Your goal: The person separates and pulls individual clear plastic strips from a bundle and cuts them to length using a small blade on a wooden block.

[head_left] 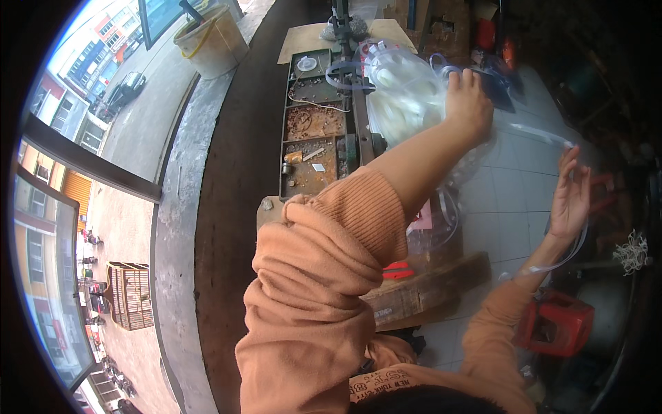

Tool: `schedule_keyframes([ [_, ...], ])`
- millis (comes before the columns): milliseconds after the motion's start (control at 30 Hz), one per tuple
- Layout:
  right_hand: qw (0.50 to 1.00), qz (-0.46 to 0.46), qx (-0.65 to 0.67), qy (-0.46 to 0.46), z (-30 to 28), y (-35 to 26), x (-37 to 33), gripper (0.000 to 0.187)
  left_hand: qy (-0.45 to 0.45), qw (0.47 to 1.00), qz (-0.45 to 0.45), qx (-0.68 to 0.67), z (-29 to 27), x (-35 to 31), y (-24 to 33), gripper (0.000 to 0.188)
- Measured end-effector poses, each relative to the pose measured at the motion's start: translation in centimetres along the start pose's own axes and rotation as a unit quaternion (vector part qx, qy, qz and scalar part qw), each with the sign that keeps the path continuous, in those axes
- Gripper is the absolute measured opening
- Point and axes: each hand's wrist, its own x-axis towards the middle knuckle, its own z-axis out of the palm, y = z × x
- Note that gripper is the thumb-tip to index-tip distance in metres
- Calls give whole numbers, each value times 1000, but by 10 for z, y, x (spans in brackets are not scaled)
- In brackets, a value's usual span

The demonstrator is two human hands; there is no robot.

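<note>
Resting left hand [470, 103] on right side of clear plastic bag [407, 90], upper centre, with fingers bent and close together; grip hidden, so not telling whether pinching anything. Extending right hand [571, 196] at right of frame with fingers fairly straight, touching clear plastic strip [545, 136] at fingertips; not telling whether clamping it. Running strip between both hands, then down past right wrist. Counting one bag of whitish contents, one metal tray [314, 140] with four compartments left of bag, one timber block [427, 293] below centre, one white string bundle [631, 253] far right, one red plastic object [557, 321] lower right. Seeing pale tiled floor [507, 186] at right, grey ledge [176, 241] at left, bucket [214, 48] upper left, birdcage [131, 297] lower left, street beyond.
</note>
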Motion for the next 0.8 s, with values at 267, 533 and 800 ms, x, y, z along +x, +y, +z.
schedule_keyframes([
  [267, 999, -11, -43, 21, -4, -5, -2, 32, -76, 997, -6, -12, 1, 5, -6, 37],
  [533, 999, -22, -28, 32, -11, -10, -3, 14, -78, 996, -20, -31, 2, 6, -4, 30],
  [800, 995, -41, -72, 46, -10, -13, -6, 14, -37, 999, 6, -11, 10, 3, -4, 33],
])
